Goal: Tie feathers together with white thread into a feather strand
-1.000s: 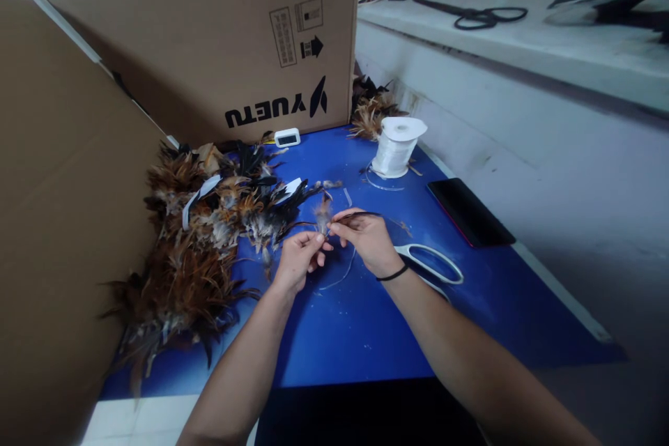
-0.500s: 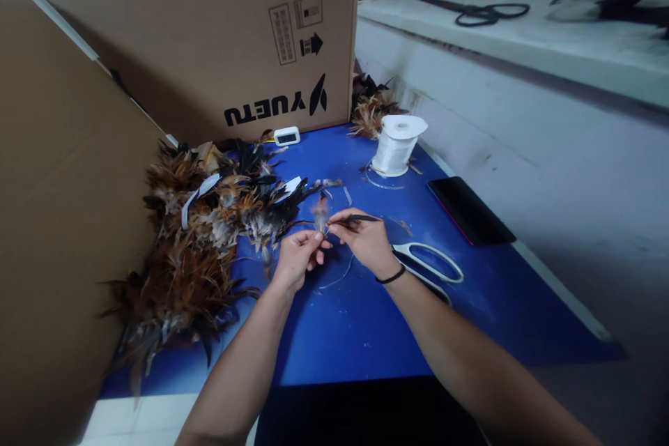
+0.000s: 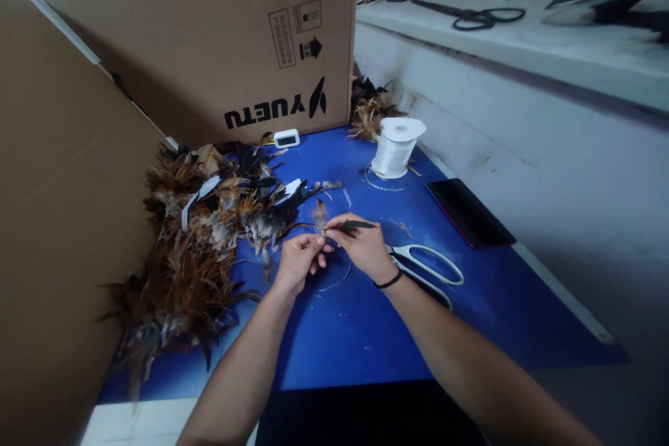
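Observation:
My left hand (image 3: pixel 299 261) and my right hand (image 3: pixel 363 247) meet over the blue table top (image 3: pixel 366 334), both pinched on a small feather (image 3: pixel 334 223). Its fluffy brown end (image 3: pixel 318 212) sticks up by my left fingertips, and its dark tip (image 3: pixel 360 225) points right past my right fingers. A thin clear thread (image 3: pixel 337 280) curves on the table just below the hands. A big heap of brown and black feathers (image 3: pixel 198 251) lies to the left of my left hand.
White-handled scissors (image 3: pixel 426 266) lie right of my right wrist. A white thread spool (image 3: pixel 396 146) stands behind, a black phone (image 3: pixel 469 211) to the right. Cardboard boxes (image 3: pixel 219 42) wall the left and back. Black scissors (image 3: pixel 478 16) rest on the raised ledge (image 3: pixel 548 49).
Both hands have shifted slightly left and down with the feather still pinched between them. Nothing else on the table moved.

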`<state>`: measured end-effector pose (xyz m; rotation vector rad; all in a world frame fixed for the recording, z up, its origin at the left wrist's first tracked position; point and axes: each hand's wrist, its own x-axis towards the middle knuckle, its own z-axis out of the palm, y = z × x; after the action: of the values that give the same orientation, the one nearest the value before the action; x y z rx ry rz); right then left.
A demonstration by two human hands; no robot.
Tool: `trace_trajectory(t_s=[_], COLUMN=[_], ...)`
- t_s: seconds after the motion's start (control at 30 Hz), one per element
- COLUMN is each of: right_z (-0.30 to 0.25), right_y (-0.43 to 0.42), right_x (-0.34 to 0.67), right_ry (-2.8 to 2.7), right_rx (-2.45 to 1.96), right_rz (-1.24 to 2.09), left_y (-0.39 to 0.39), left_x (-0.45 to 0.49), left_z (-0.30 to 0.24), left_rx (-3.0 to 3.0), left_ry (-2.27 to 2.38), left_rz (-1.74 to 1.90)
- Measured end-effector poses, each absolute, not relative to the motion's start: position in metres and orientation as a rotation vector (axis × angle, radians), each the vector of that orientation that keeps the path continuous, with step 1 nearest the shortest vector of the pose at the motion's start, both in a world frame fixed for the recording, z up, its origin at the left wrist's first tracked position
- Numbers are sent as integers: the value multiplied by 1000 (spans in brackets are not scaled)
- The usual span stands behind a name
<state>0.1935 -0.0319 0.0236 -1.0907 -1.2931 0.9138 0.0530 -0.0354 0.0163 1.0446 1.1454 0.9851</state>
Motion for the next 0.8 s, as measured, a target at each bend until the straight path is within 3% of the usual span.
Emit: trace_trajectory(t_s=[0.23,0.8], right_z=[23,21], right_y=[-32,-30], right_x=[193,195], right_ry=[-1297,-1171], right_rx=[-1086,-1111], right_rz=[920,1439], left_y=[-35,-36], left_x=[51,52], left_z=[14,15], left_rx=[1093,1290], left_ry=[1130,1164], left_rz=[971,965])
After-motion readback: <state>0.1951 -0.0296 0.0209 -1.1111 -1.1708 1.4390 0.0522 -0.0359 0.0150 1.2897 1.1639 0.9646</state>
